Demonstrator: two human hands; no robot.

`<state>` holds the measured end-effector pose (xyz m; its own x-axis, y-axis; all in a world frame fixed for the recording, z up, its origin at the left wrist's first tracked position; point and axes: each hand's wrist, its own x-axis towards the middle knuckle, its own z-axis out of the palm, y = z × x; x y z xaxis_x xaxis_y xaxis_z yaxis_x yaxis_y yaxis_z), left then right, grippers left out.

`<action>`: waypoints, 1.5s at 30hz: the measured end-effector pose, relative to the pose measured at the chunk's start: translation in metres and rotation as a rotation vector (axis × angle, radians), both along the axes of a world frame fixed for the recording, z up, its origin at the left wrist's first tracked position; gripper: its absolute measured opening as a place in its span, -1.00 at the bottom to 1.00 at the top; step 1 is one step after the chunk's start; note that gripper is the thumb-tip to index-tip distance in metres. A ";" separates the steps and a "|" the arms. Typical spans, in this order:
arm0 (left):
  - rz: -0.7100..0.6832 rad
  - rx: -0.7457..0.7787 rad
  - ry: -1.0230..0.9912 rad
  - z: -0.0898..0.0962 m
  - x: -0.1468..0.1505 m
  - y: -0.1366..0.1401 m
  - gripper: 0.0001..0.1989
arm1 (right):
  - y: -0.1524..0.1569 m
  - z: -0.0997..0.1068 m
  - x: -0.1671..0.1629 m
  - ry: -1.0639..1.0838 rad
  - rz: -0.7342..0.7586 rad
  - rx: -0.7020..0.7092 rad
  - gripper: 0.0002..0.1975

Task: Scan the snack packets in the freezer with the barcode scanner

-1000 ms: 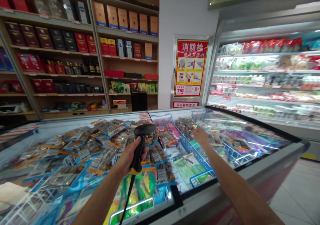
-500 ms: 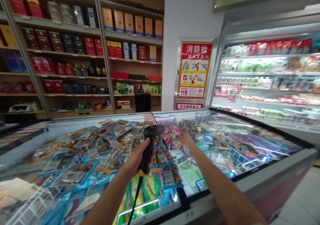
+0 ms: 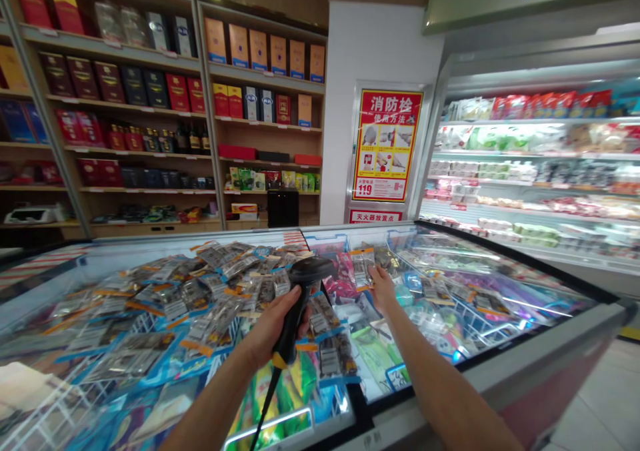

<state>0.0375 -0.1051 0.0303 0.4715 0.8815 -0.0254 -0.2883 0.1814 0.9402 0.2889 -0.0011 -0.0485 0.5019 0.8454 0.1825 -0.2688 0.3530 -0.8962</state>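
My left hand (image 3: 273,324) is wrapped round the black handle of a barcode scanner (image 3: 295,311), its head pointing right and its cord hanging down. My right hand (image 3: 383,287) pinches the right edge of a small snack packet (image 3: 362,269), which has orange strips at top and bottom and a printed label facing me. The packet is held up over the chest freezer, to the right of the scanner's head. Many similar packets (image 3: 225,304) lie heaped on the freezer's glass to the left. A few more (image 3: 335,351) rest just below the scanner.
The chest freezer's front edge (image 3: 450,384) runs across below my arms. White wire baskets (image 3: 75,404) and bagged goods show through its glass. Behind stand shelves of boxed bottles (image 3: 150,87), a red fire-hydrant poster (image 3: 387,144) and a lit refrigerated display (image 3: 540,171).
My right hand has lifted a snack packet from the glass and turned its label toward me. The scanner has shifted slightly in my left hand's grip, its head tilted a little more.
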 end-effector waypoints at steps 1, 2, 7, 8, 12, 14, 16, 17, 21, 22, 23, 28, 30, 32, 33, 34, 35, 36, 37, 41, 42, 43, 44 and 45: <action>0.003 0.001 0.006 0.000 0.000 0.000 -0.65 | 0.002 -0.002 0.002 -0.011 -0.024 0.010 -0.62; 0.007 -0.002 0.014 0.001 0.000 -0.001 -0.65 | 0.003 -0.004 0.003 -0.020 -0.046 0.017 -0.61; 0.005 -0.025 0.029 0.003 0.001 -0.002 -0.64 | 0.006 -0.009 0.004 -0.030 -0.077 0.028 -0.64; 0.003 -0.022 0.024 0.003 0.002 -0.002 -0.64 | 0.006 -0.009 0.003 -0.038 -0.076 0.030 -0.66; -0.024 -0.023 0.004 0.003 0.001 -0.003 -0.65 | 0.002 -0.005 0.001 -0.136 -0.098 0.018 -0.72; -0.038 -0.029 -0.005 0.003 0.001 -0.003 -0.65 | -0.001 -0.002 0.000 -0.170 -0.103 -0.001 -0.73; -0.041 -0.031 -0.013 0.003 0.001 -0.003 -0.66 | -0.004 0.002 -0.001 -0.164 -0.090 -0.016 -0.72; -0.042 -0.031 -0.015 0.003 0.001 -0.003 -0.66 | -0.006 0.003 -0.002 -0.156 -0.079 -0.020 -0.71; -0.047 -0.026 -0.020 0.003 0.001 -0.003 -0.66 | -0.010 0.005 -0.003 -0.144 -0.065 -0.018 -0.70; -0.048 -0.025 -0.018 0.003 0.001 -0.003 -0.66 | -0.009 0.005 -0.003 -0.153 -0.068 -0.014 -0.70; -0.048 -0.024 -0.016 0.003 0.001 -0.003 -0.66 | -0.009 0.004 -0.002 -0.163 -0.075 -0.010 -0.70; -0.030 -0.020 -0.010 0.002 0.001 -0.001 -0.65 | -0.002 -0.002 0.008 -0.159 -0.141 -0.019 -0.61; -0.024 -0.018 -0.008 0.002 0.001 0.000 -0.64 | 0.000 -0.001 0.017 -0.244 -0.202 -0.092 -0.58; -0.002 -0.022 0.004 0.001 0.000 0.002 -0.64 | 0.000 0.001 0.028 -0.453 -0.321 -0.246 -0.58; 0.011 -0.023 0.010 0.001 -0.001 0.003 -0.64 | -0.001 0.003 0.035 -0.568 -0.382 -0.327 -0.59; 0.026 -0.022 0.017 0.001 -0.002 0.003 -0.64 | -0.003 0.005 0.041 -0.661 -0.430 -0.393 -0.59; 0.038 -0.019 0.021 0.002 -0.002 0.004 -0.64 | -0.006 0.007 0.048 -0.736 -0.463 -0.443 -0.60; 0.049 -0.015 0.025 0.002 -0.003 0.005 -0.65 | -0.010 0.010 0.055 -0.795 -0.482 -0.484 -0.61; 0.057 -0.011 0.028 0.002 -0.004 0.005 -0.66 | -0.014 0.012 0.063 -0.844 -0.498 -0.523 -0.61; 0.078 -0.010 0.040 0.004 -0.006 0.006 -0.67 | -0.034 0.020 0.090 -1.054 -0.574 -0.764 -0.58; 0.075 -0.010 0.039 0.005 -0.006 0.006 -0.67 | -0.038 0.021 0.095 -1.080 -0.588 -0.803 -0.58; 0.073 -0.009 0.038 0.005 -0.007 0.006 -0.67 | -0.042 0.022 0.101 -1.100 -0.605 -0.830 -0.58; 0.071 -0.007 0.038 0.006 -0.008 0.005 -0.67 | -0.045 0.021 0.106 -1.116 -0.623 -0.849 -0.59; 0.071 -0.008 0.040 0.007 -0.008 0.005 -0.67 | -0.048 0.021 0.110 -1.131 -0.641 -0.864 -0.59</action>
<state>0.0293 -0.0999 0.0370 0.4064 0.9123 -0.0499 -0.2629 0.1691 0.9499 0.3989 -0.0487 -0.0280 0.7491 0.5956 0.2899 0.6483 -0.5694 -0.5054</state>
